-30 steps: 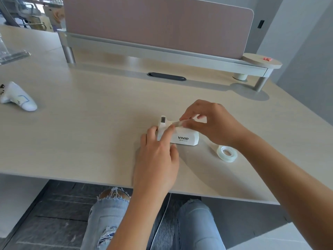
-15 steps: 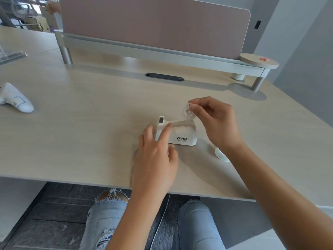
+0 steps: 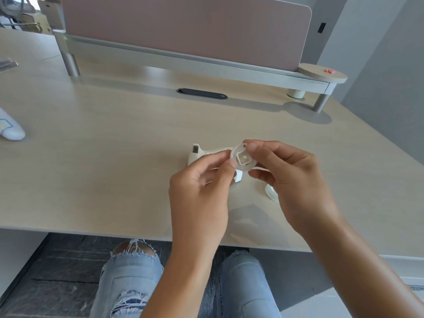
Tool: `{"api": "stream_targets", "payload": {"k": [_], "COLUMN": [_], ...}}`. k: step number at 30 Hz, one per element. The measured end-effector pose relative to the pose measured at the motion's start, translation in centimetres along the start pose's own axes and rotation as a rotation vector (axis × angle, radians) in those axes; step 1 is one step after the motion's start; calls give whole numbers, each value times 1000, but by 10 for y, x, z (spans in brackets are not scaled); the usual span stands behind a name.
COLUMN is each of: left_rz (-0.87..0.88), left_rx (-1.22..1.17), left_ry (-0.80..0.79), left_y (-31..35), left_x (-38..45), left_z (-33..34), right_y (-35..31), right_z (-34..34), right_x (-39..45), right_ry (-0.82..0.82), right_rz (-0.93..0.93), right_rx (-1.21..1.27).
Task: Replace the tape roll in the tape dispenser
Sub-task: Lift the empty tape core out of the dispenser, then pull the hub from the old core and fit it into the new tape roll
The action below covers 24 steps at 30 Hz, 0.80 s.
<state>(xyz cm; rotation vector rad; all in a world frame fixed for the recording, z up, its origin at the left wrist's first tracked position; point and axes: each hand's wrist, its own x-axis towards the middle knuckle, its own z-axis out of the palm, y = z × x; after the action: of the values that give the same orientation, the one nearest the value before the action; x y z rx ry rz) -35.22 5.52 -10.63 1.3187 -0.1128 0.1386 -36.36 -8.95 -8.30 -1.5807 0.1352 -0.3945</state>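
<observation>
A clear, nearly used-up tape spool [image 3: 242, 159] with a white square hub is held above the desk. My right hand [image 3: 291, 180] pinches its top and bottom rim. My left hand [image 3: 202, 187] touches its left edge with fingertips. Behind and below the spool sits the white tape dispenser [image 3: 199, 155] on the desk, mostly hidden by my left hand; its cutter end shows at the left. A fresh roll of clear tape [image 3: 271, 192] lies flat on the desk, largely covered by my right hand.
The pale wooden desk [image 3: 103, 168] has its front edge close to my knees. A white controller-like device [image 3: 10, 128] lies at the far left. A raised shelf [image 3: 206, 67] with a pink divider runs along the back, above a black cable slot [image 3: 202, 93].
My right hand lifted the spool out of the dispenser and brought it up and toward me. My left hand let go of the dispenser and rose to meet the spool.
</observation>
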Motion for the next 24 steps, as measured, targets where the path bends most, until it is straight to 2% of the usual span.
{"api": "stream_targets", "payload": {"k": [4,12,24], "left_rz": [-88,-161,-315], "left_rx": [-132,-230,-413], "left_ry": [-11,-10,-100], "left_y": [-2,-2,-1], "left_x": [-4,-6,-10], "left_z": [3,1,-1], "right_y": [-2,-3,-2], "right_z": [-4,-10,-10], "right_x": [-8,-19,-26], "right_ry": [-16,-131,-132], "right_rz": [22,28,135], "right_rx": [51,113,268]}}
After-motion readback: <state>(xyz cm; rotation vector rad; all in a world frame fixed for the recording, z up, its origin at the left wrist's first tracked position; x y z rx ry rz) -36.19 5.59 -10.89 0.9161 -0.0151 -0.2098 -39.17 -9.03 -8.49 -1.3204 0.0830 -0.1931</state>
